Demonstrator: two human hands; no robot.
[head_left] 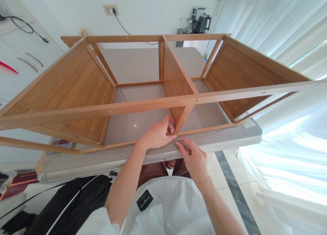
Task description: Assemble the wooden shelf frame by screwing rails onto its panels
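Note:
A wooden frame [133, 105] with slatted panels stands on a light grey table. My left hand [160, 132] is closed at the foot of its middle post [184, 117], fingers curled behind and thumb on the lower front rail. Just below that joint, a small metal bolt [177, 138] sticks out of the rail beside the thumb tip. My right hand [193, 158] pinches a thin metal hex key [182, 142] between thumb and forefinger, its end at the bolt. Fingers partly hide the key's shape.
The grey table's front edge [102, 162] runs close to my body. A black bag [84, 197] lies at lower left. Behind the frame are a kettle [203, 23] and a wall socket [110, 10]. White curtains [288, 143] hang at the right.

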